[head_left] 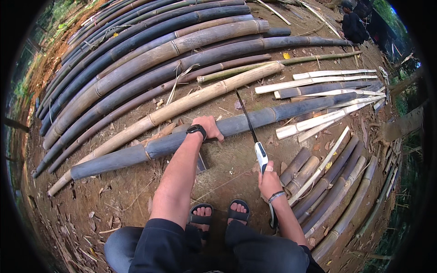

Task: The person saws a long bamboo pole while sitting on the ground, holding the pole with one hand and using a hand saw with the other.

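Note:
A thick grey-blue bamboo pole (pixel 168 144) lies slantwise in front of me, its left end resting over a tan bamboo pole (pixel 186 103). My left hand (pixel 208 127), with a black watch at the wrist, presses down on the dark pole, fingers curled over its far side and thumb on the near side. In my right hand (pixel 270 183) is a handsaw (pixel 261 155) with a white and dark handle. Its thin dark blade reaches away from me across the dark pole, right of my left hand. Whether the teeth touch the bamboo, I cannot tell.
Many long bamboo poles (pixel 136 68) lie side by side at the far left. Pale split bamboo strips (pixel 314 81) are spread at the right. Shorter cut lengths (pixel 334 193) lie right of my right forearm. My sandalled feet stand on bare soil. A person (pixel 353 25) sits at the far right.

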The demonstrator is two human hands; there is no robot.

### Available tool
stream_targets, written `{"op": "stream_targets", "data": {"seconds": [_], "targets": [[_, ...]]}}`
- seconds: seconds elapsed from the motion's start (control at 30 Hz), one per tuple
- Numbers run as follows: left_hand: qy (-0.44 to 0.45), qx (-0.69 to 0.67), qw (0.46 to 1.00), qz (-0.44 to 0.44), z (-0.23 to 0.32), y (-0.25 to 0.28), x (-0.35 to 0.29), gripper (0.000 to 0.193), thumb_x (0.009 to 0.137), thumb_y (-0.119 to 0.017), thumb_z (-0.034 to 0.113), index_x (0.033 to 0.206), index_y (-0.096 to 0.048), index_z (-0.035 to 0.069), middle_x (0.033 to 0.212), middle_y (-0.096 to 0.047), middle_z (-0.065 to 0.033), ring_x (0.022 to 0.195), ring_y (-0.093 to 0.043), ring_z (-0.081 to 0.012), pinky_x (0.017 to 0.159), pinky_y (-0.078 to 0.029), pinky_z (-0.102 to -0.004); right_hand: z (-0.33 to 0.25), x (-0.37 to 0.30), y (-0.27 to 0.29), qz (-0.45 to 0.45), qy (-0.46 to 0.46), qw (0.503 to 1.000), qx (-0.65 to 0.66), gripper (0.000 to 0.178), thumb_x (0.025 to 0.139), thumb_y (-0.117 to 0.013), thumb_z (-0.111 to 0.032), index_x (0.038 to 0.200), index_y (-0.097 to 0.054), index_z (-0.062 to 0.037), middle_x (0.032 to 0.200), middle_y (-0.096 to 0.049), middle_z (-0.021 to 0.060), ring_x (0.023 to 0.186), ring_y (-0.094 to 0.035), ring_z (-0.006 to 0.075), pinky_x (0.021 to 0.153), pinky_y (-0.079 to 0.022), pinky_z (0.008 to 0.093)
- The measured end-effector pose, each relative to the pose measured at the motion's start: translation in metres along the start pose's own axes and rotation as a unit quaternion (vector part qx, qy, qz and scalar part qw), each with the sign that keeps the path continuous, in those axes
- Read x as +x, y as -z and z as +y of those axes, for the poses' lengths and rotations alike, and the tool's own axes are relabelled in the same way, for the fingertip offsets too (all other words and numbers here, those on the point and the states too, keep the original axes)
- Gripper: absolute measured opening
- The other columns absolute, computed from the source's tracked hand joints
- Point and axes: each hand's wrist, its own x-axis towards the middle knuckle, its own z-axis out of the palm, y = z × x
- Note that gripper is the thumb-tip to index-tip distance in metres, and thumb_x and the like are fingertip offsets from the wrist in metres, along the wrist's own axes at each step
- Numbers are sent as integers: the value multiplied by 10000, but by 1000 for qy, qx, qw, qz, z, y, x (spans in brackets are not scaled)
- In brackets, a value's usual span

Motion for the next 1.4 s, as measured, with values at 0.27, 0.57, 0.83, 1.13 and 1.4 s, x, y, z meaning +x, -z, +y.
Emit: {"op": "stream_targets", "data": {"seconds": [0.27,0.57,0.83,1.13,1.4], "targets": [[12,0,1000,-24,-1,4,-1,769,491,-830,527,1048,-729,6,1082,-720,-190,1016,-694,-307,888,-550,-388,6,8,-2,-15,-8,1000,-3,520,944,-561,-193,1274,-274,88,697,-616,333,678,-631,522,606,-514,593],[3,-3,1000,-7,-3,1,2,762,486,-837,524,1041,-736,12,1069,-723,-190,1010,-698,-308,877,-556,-394,-5,21,7,-14,-6,1000,12,496,932,-580,-166,1250,-292,82,692,-613,332,701,-630,525,624,-520,578],[-16,3,1000,9,5,-9,0,746,489,-832,537,1001,-741,3,1031,-726,-200,974,-702,-320,876,-553,-399,-10,29,22,-45,-19,999,21,454,949,-544,-163,1228,-298,98,779,-635,345,711,-645,515,643,-509,599],[-1,-12,1000,-19,5,2,4,708,491,-832,504,1000,-748,18,1064,-725,-188,995,-702,-298,876,-554,-380,-1,11,14,-18,-22,1000,-2,515,945,-559,-174,1259,-277,121,710,-615,338,706,-631,520,625,-516,579],[-16,-28,999,3,-3,-3,11,769,454,-844,555,966,-744,-9,978,-733,-206,923,-712,-328,817,-563,-416,15,-15,10,-9,-7,999,-38,432,954,-554,-176,1188,-304,87,697,-616,329,676,-632,515,595,-508,578]]}}
